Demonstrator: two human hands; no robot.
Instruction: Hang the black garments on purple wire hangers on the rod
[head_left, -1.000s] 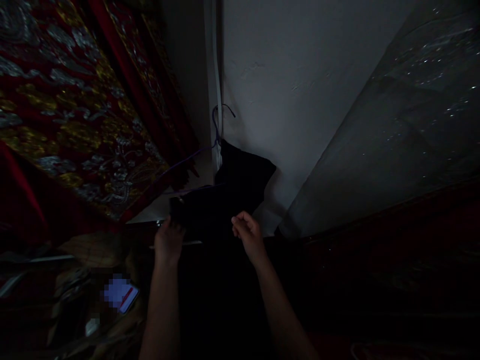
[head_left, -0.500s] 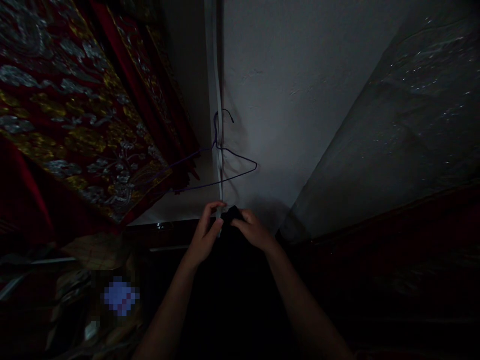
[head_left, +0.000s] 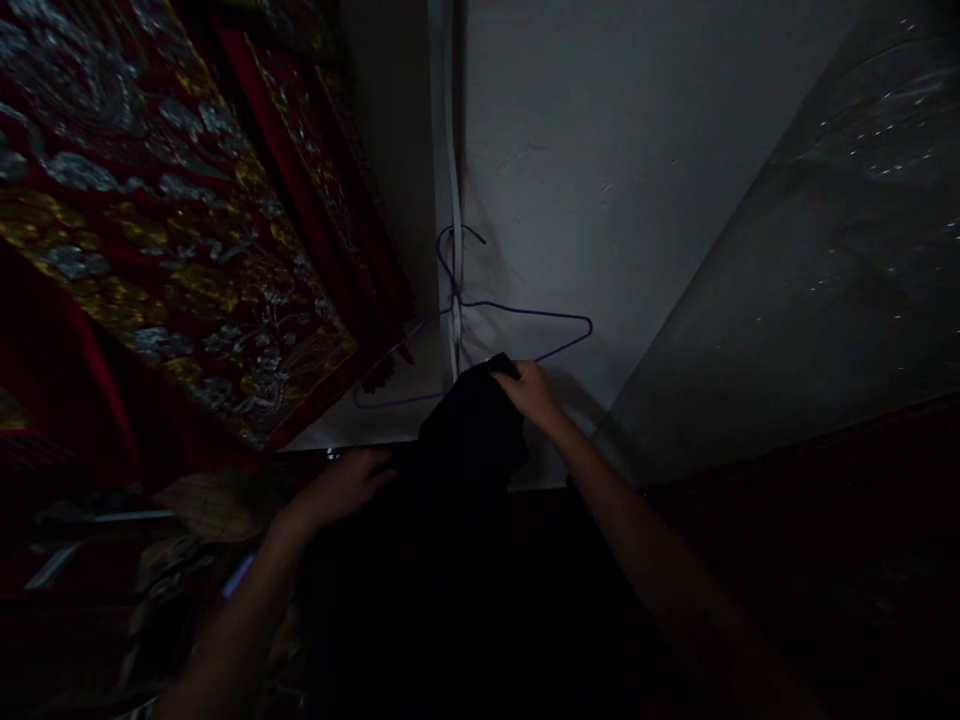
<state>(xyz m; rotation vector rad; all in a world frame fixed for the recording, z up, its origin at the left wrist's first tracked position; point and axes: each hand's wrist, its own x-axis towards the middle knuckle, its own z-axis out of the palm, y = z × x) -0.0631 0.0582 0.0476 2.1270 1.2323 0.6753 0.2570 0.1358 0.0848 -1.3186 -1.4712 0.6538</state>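
Observation:
A black cloth hangs in front of me, its top edge raised toward a thin purple wire hanger. My right hand pinches the upper right corner of this cloth, overlapping the hanger's lower bar. The hanger dangles by a white cord or strap, and the cloth hides part of its bottom bar. Lower and to the left, my left hand has thumb and fingers apart beside the dark fabric. Whether it touches the fabric is lost in the dark.
Red fabric with gold and silver embroidery hangs at the left. Behind the hanger is a pale wall, with a shiny clear sheet at the right. Dim clutter lies at lower left.
My left hand has left the white cord and moved down and left. My right hand has lifted the black cloth up to the hanger. The hanger has turned and its right end shows wider.

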